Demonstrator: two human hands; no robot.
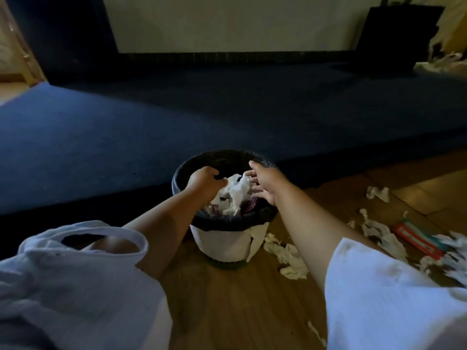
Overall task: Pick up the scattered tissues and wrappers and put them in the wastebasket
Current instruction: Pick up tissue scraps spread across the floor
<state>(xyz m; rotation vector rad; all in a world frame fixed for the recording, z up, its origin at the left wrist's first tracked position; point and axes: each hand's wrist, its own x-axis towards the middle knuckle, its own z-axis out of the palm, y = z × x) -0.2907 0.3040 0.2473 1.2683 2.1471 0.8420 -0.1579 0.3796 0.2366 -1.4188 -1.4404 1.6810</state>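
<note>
A white wastebasket (222,245) with a black liner stands on the wooden floor in front of me. Crumpled white tissues (236,195) lie inside it, with some purple wrapper beneath. My left hand (206,181) hovers over the basket's left rim, fingers curled, touching the tissue pile's edge. My right hand (264,181) is over the right rim with fingers spread, nothing gripped, right beside the tissues. More crumpled tissues (288,256) lie on the floor just right of the basket, and others (379,231) farther right. A red and teal wrapper (417,238) lies among them.
A dark blue carpet (177,117) covers the floor beyond the basket. One tissue (377,193) lies near the carpet edge at right. A dark cabinet (396,34) stands at the back right, with a pale wall behind. More white scraps lie at the far right edge.
</note>
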